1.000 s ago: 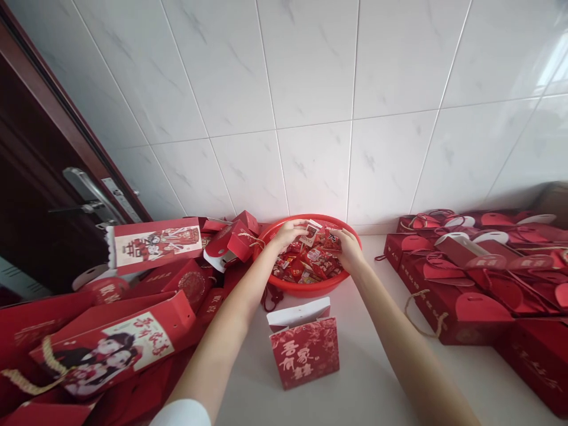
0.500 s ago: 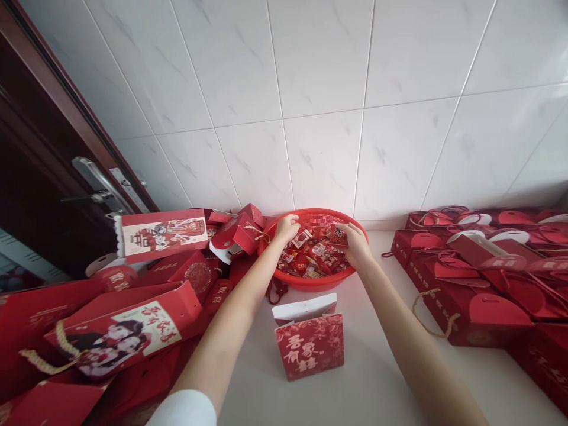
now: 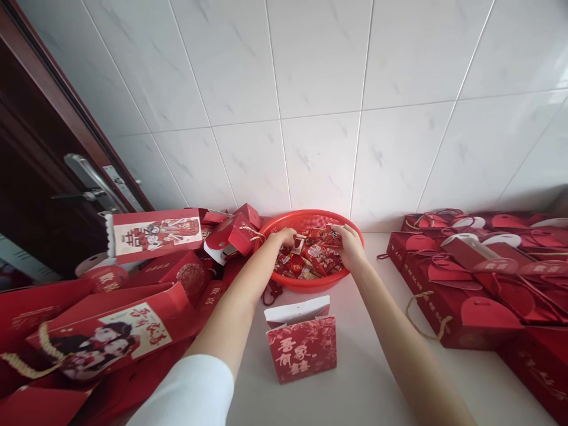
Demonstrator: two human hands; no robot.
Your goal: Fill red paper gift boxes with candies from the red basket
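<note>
A red plastic basket [image 3: 306,286] by the wall holds many small wrapped candies [image 3: 322,257]. My left hand [image 3: 284,236] is inside its left part, fingers closed at a small red-and-white candy packet [image 3: 299,244]. At the basket's right side my right hand [image 3: 351,244] has its thumb and fingers closed on a red candy packet [image 3: 332,236]. In front of the basket a red gift box [image 3: 302,349] with pale lettering stands upright, its white-lined top open. Neither hand touches this box.
Red gift boxes [image 3: 119,337] with rope handles lie in a pile at left. More red boxes [image 3: 461,302] with rounded flaps and cords stand in rows at right. Behind rises a tiled wall [image 3: 319,160]; a dark door with a metal handle [image 3: 91,183] is at far left.
My left hand has lowered onto the candies, reaching the red-and-white packet. My right hand stays at the basket's right side with the red packet. The view has shifted slightly.
</note>
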